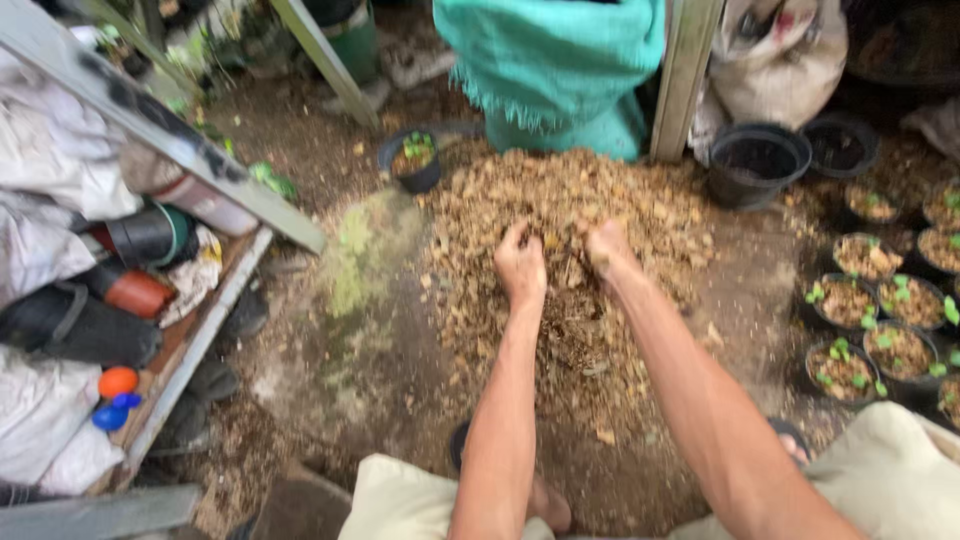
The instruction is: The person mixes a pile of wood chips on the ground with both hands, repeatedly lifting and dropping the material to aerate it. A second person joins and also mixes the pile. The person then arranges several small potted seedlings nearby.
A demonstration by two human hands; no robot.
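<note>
Both hands are sunk in the heap of dry potting mix (pixel 560 215) straight ahead: left hand (pixel 520 265) and right hand (pixel 605 248) side by side, equally near, probably clenched on handfuls, bit blurry though.

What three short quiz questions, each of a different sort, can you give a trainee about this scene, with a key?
1. True or false: both hands are dug into the heap of brown potting mix on the ground.
2. Which pots hold green seedlings? A) the small pots on the right B) the two large black pots near the post
3. Fill in: behind the heap hangs a ___-coloured cloth.

Key: 1 true, the left hand and right hand are in the mix. 2 A; the large ones show no plants. 3 teal.
</note>
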